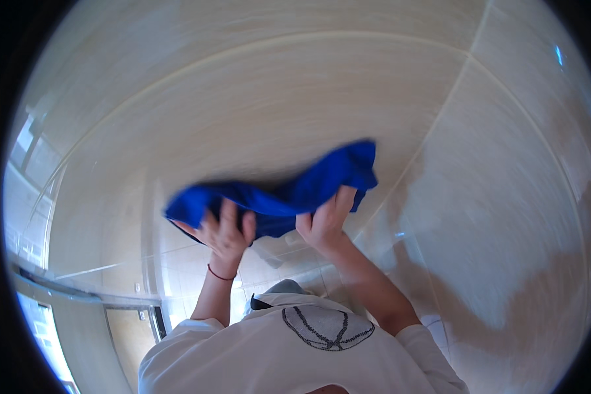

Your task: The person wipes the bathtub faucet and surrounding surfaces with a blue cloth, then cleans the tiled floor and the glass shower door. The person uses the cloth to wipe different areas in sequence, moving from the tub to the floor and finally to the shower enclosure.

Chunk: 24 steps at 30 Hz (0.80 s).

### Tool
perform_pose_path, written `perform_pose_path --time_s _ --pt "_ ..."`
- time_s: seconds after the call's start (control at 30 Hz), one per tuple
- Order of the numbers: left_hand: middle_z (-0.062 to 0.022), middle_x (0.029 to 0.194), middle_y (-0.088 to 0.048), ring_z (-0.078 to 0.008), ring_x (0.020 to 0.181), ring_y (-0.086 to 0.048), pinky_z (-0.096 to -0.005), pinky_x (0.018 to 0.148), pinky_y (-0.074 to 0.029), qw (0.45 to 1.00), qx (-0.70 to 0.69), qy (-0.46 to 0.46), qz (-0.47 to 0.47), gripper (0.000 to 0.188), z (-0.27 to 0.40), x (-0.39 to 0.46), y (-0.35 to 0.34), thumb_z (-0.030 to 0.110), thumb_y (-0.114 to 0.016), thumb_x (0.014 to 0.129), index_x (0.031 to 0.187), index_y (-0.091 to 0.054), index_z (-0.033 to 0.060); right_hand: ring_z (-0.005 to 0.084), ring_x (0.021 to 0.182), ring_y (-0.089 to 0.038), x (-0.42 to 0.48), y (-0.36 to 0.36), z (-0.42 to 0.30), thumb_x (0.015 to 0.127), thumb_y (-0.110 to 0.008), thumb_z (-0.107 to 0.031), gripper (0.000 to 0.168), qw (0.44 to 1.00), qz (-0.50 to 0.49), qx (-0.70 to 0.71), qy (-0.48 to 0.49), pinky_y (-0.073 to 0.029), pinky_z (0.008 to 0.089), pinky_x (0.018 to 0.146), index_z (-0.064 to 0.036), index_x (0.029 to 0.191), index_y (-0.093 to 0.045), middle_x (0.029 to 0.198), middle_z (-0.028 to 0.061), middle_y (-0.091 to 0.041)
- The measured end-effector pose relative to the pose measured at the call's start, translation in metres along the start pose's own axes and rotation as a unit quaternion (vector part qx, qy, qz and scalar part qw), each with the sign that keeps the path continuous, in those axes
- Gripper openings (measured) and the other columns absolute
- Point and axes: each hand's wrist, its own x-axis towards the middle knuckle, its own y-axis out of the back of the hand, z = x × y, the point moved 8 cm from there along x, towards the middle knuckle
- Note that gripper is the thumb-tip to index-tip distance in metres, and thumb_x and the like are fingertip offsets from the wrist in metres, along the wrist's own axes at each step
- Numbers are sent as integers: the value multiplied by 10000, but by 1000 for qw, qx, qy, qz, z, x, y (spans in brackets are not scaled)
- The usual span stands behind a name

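Observation:
A blue cloth (285,197) spreads sideways between my two hands, creased and slightly blurred. Its upper edge lies against or close to a beige tiled wall (276,98); whether it touches all along I cannot tell. My left hand (226,231), with a thin dark red cord on the wrist, holds the cloth's left part, and some of its fingertips are hidden in the fabric. At the cloth's right part, my right hand (327,219) grips the lower side with its fingers partly covered.
Pale grout lines (443,108) cross the glossy wall, which shows reflections and a shadow (497,315) on the right. Below my hands is a tiled floor (295,266). A bright window (44,335) and a door (128,335) stand at the lower left. Dark objects edge the far right.

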Motion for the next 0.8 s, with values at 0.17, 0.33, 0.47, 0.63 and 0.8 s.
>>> perform_pose_path --time_s 0.17,0.33,0.47,0.63,0.8 --pt "-353 1401 -309 -543 1211 -345 -594 1012 -183 992 68 75 74 558 -8 26 11 443 -484 889 1305 -528 75 435 1131 -453 32 -25 -33 834 -574 -401 537 993 21 -65 97 -331 538 937 6 1182 -542 1189 256 -501" --pt "-293 1139 -514 -451 954 -530 -491 782 -428 995 76 43 -42 459 -20 -67 -27 492 -552 830 1070 -648 113 377 1161 -496 -74 -80 -32 817 -584 -394 463 985 -102 -36 138 -353 523 954 -186 1230 -582 1212 128 -576" --pt "-152 989 -542 -409 979 -525 -703 916 -239 987 30 47 -153 274 -60 -128 -62 410 -646 755 900 -637 178 367 1036 -556 -144 -136 -19 763 -656 -371 385 965 -187 0 182 -444 487 842 -213 1114 -639 1110 86 -625" --pt "-180 1061 -523 -457 1090 -476 -755 999 -84 971 36 108 -211 274 -62 -115 -77 379 -648 731 910 -634 172 414 1112 -528 -122 -140 -11 663 -709 -313 344 967 -190 29 165 -421 545 879 -153 966 -682 1157 153 -608" --pt "-151 1084 -531 -456 1031 -484 -694 1040 -128 996 33 80 -21 416 -66 15 -44 465 -547 836 1187 -625 255 488 1181 -424 10 -117 -16 790 -614 -396 576 987 -45 -35 150 -317 582 955 -21 1211 -500 1262 270 -473"
